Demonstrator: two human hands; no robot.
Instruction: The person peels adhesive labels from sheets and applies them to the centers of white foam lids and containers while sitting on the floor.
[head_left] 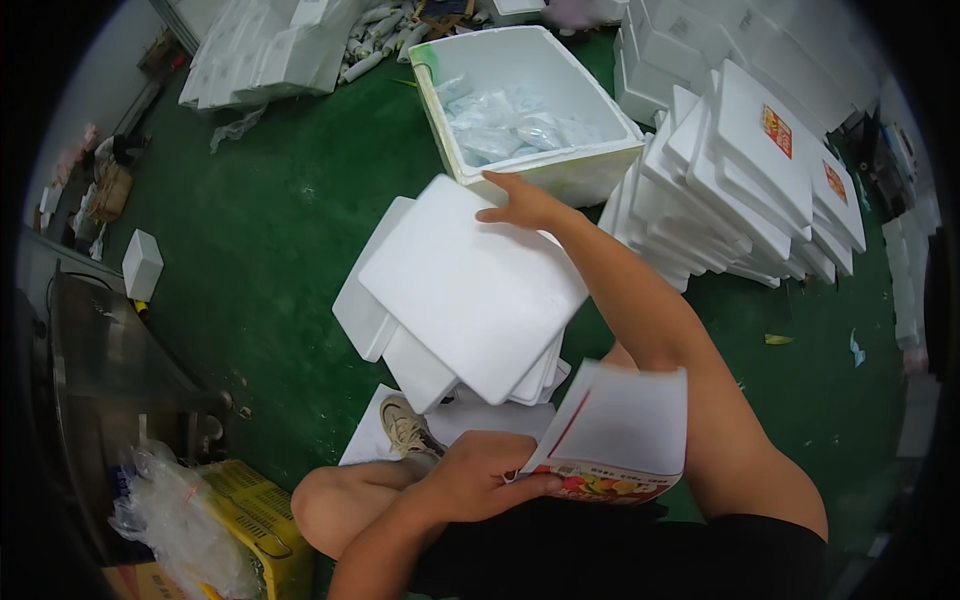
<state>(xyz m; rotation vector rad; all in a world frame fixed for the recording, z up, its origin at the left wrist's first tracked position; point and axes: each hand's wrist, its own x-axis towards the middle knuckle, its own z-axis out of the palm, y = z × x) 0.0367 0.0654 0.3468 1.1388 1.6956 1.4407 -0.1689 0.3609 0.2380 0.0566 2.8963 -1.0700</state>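
My left hand (488, 476) is closed around the edge of a stack of printed sheets (628, 425), held above my lap. The sheets curl, with a white side facing up and a colourful fruit print along the near edge. My right hand (530, 205) reaches forward, thumb and fingers spread, at the far right edge of a white foam lid (475, 290). It appears to touch the lid. That lid lies on top of a skewed pile of more white foam lids (420, 370) in front of me.
Ahead stands an open foam box (540, 175) holding clear plastic bags (515, 125). Stacked foam lids (740, 180), two with red-orange labels, lean at right. A yellow crate (255, 520) with plastic film sits near left, beside a metal stand (120, 350). My shoe (408, 428) is beside the pile.
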